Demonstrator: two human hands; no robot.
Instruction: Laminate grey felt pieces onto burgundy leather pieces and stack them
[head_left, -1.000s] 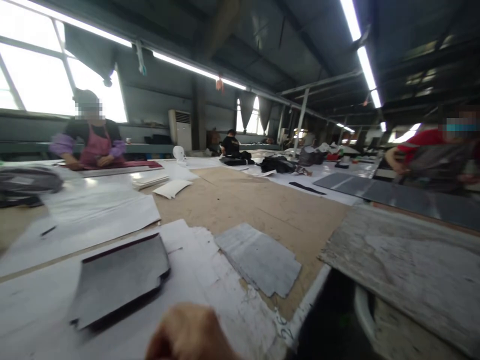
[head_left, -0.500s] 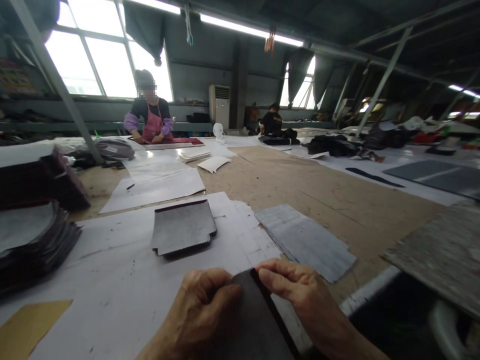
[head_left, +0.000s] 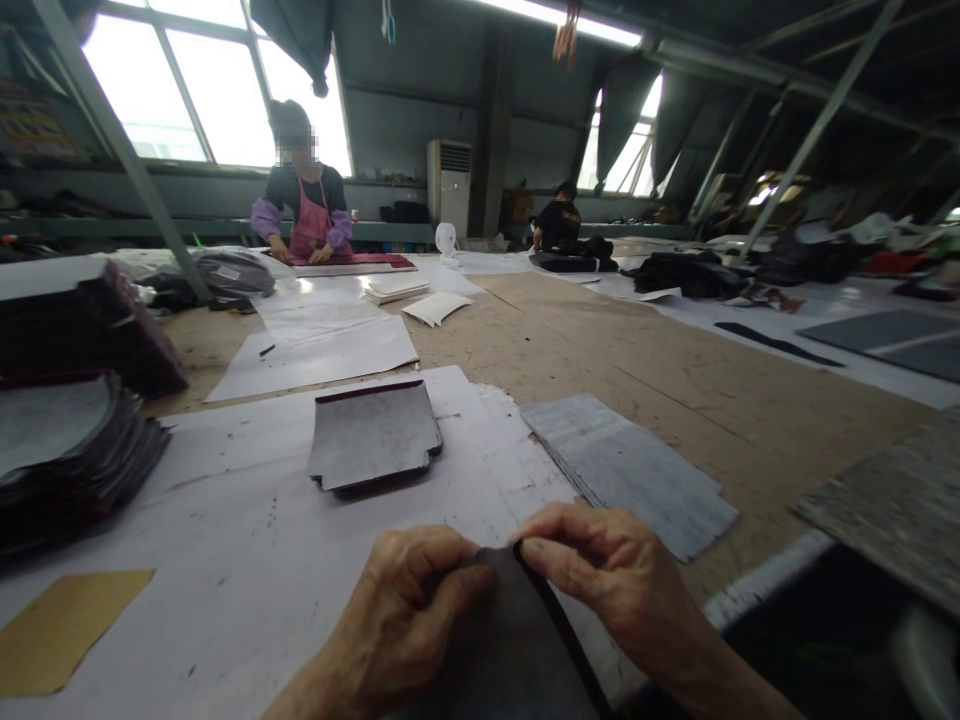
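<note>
A dark grey sheet (head_left: 517, 640) with a darker strip along its right edge is held low in front of me. My left hand (head_left: 420, 605) pinches its upper left corner between thumb and fingers. At the upper right corner, my right hand (head_left: 600, 565) grips the dark edge strip. Beyond my hands, a small stack of grey pieces with a dark red edge (head_left: 377, 430) lies on white paper (head_left: 247, 540). Right of it is a fanned stack of light grey sheets (head_left: 637, 470). The lower end of the held sheet runs out of view.
Tall stacks of dark pieces (head_left: 71, 460) stand at the left, near a tan card (head_left: 71, 625). A rough grey board (head_left: 892, 500) is at the right. Across the table, a person in a pink apron (head_left: 311, 215) and another person (head_left: 559, 220) are working. A slanted pole (head_left: 127, 150) rises at left.
The view has tilted down and shifted a little left. Both hands keep their grip on the grey sheet, and its dark edge strip now curves more at the top.
</note>
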